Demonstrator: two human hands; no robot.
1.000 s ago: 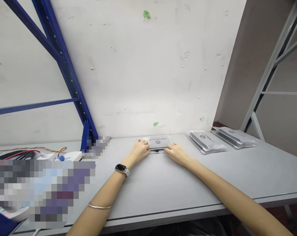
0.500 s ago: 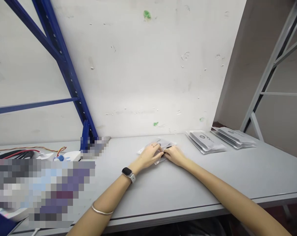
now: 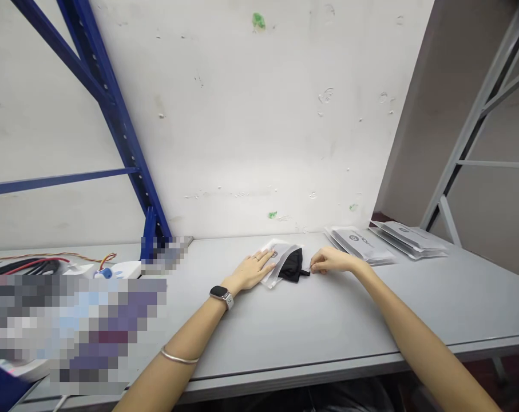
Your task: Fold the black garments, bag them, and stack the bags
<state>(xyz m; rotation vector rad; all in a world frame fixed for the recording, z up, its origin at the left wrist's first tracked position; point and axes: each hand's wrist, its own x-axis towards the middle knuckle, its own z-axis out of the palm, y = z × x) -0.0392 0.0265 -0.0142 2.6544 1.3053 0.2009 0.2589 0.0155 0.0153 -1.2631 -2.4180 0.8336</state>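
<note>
Cloth of black colour sticks out from a white pouch on the grey table. My left hand rests flat on this pouch – fingers stretched open. My right hand is curled, its fingertips together just beside the narrow strap of the cloth – whether they grip it, I cannot tell.

Site: workshop-type workstation | Upper left: blue perforated rack upright | Lower centre: grey bench | Left edge: loose wiring
</note>
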